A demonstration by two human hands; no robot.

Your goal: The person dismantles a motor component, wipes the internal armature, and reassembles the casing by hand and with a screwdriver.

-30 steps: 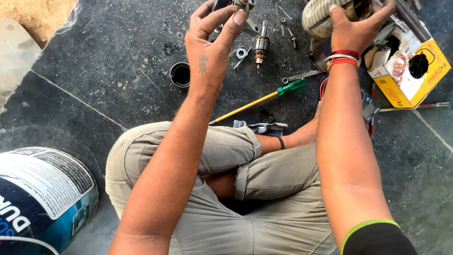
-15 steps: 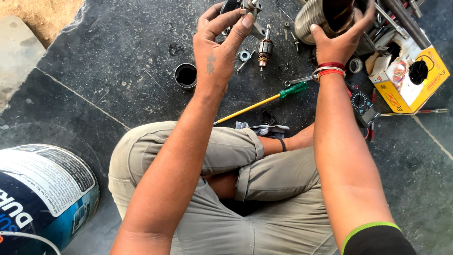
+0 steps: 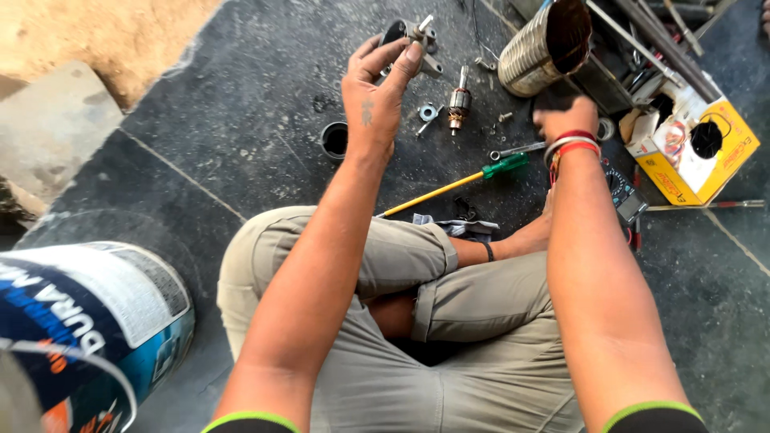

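1. Grey metal housing part [image 3: 411, 42] is up in the left hand [image 3: 375, 104], pinched between the thumb and fingertips and held above the dark stone floor [image 3: 241, 120].
2. Right hand [image 3: 564, 118] sits over by the ribbed metal cylinder [image 3: 539, 50], fingers curled under. Can't really tell if it's gripping anything, the knuckles hide it. Red and white bangles [image 3: 566, 145] on that wrist.
3. On the floor between the two hands there's a small motor armature [image 3: 459, 98] standing more or less upright, with a little metal bracket [image 3: 428, 112] just beside it.
4. Black ring-shaped cup [image 3: 334, 139] lies on the floor left of the left wrist.
5. Long screwdriver with a yellow shaft and green handle [image 3: 457, 184] lies slanted on the floor in front of the crossed legs, a small spanner [image 3: 517, 150] near its handle end.
6. Yellow cardboard box [image 3: 696, 156] sits off to the right, and a multimeter [image 3: 622, 191] lies near it by the right forearm.
7. Big blue-and-white paint bucket [image 3: 88, 321] sits at the bottom left, well apart from everything else.
8. Person sits cross-legged in khaki trousers [image 3: 449, 321].
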